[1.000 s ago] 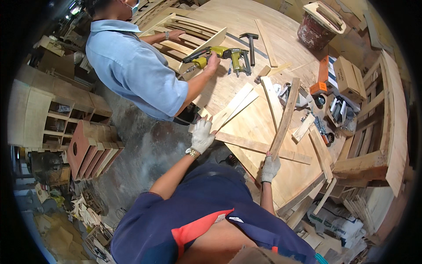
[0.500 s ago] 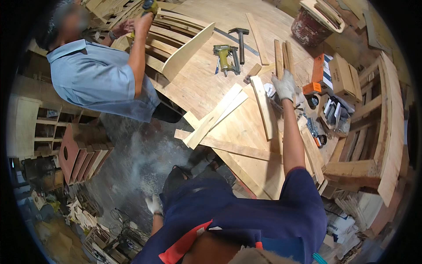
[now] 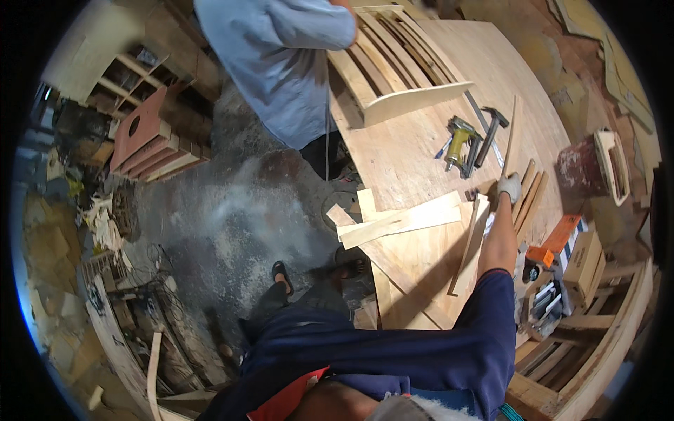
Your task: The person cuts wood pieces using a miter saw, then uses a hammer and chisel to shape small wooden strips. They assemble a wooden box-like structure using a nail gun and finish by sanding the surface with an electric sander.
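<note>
My right hand (image 3: 509, 188), in a white work glove, reaches out over the big plywood table (image 3: 414, 161). It grips the near end of a narrow wooden slat (image 3: 513, 133) that points away from me. A few more slats (image 3: 530, 196) lie just to the right of the hand. Another slat (image 3: 469, 245) runs along the left of my forearm. Two pale boards (image 3: 400, 221) lie crossed near the table's left edge. My left hand is out of sight.
A person in a light blue shirt (image 3: 281, 63) stands at the far side, handling a slatted wooden frame (image 3: 393, 70). A yellow-green nail gun (image 3: 460, 140) and a hammer (image 3: 491, 126) lie on the table. A red bucket (image 3: 579, 168), orange box (image 3: 562, 238) and cardboard box (image 3: 586, 259) stand right.
My right hand has carried slats from the near table edge out to the far right. My left hand left the boards and dropped out of view. The other person shifted toward the slatted frame.
</note>
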Demonstrator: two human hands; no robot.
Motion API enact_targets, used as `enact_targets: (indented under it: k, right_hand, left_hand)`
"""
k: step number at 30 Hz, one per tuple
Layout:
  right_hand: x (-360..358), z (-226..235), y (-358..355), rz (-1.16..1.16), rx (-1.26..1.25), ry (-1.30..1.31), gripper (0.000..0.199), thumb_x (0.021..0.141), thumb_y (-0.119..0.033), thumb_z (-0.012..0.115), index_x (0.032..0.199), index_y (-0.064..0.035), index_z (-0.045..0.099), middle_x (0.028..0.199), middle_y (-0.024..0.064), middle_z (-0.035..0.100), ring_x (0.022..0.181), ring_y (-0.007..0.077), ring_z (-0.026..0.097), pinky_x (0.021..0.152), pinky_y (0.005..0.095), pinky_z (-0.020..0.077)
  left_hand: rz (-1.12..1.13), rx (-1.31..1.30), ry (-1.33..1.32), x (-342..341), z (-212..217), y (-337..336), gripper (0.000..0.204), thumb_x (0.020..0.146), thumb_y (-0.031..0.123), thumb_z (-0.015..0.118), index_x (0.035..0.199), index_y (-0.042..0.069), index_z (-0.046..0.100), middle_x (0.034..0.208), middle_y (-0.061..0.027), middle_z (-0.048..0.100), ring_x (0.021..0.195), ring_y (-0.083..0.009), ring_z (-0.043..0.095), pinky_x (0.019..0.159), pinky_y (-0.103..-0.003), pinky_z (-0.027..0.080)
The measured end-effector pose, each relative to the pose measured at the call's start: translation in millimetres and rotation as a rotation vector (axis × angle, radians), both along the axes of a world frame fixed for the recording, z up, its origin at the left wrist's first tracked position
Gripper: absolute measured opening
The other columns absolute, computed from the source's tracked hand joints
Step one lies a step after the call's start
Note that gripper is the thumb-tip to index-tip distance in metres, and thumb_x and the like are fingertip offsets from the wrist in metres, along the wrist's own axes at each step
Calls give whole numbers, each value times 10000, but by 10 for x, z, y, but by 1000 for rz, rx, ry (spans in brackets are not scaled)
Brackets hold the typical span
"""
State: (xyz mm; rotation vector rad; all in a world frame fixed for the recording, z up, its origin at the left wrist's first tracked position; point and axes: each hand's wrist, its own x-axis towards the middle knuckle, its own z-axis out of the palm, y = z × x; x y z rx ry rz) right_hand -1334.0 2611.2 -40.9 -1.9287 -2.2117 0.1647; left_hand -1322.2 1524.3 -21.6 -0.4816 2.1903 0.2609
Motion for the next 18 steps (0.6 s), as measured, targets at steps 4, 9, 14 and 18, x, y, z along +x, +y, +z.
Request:
enact_targets:
  k: [4,9,14,18]
  right_hand:
    - [86,365,-144,134,-209,595,351,898,-320,658,1109,-41,661,957,163,733,899,310,719,787,439,570]
    - [287,913,-1814,51,-1115,1781,363,939,-339,587,1129,-32,621,886,133,667,816,308,653,799,500,557]
    - [-14,895,-3137,-184,-1080,1633,511,934,-552,688,1099,-77,599,856,86,660,730,231,660,615,363,577]
    - [-341,593,-4070,-120,-979,1819,208,1029,-331,609,1026,-123,605,820,9,640,670,163,620,577,312,557]
  left_hand:
    - [6,38,-3,66,-156,-109,778,830,484,711,1389,-26,531,1287,-337,624,1235,-477,586,1033,-488,468]
    - [4,97,20,-27,-493,-405,773,823,491,713,1376,-21,542,1266,-337,633,1218,-482,595,1022,-495,475]
    - [13,181,114,-316,-1028,-860,769,816,498,714,1363,-17,553,1245,-338,643,1200,-487,603,1010,-502,482]
    - [127,259,282,-688,-1429,-1295,727,814,467,706,1343,-15,576,1230,-329,654,1197,-482,610,969,-535,498]
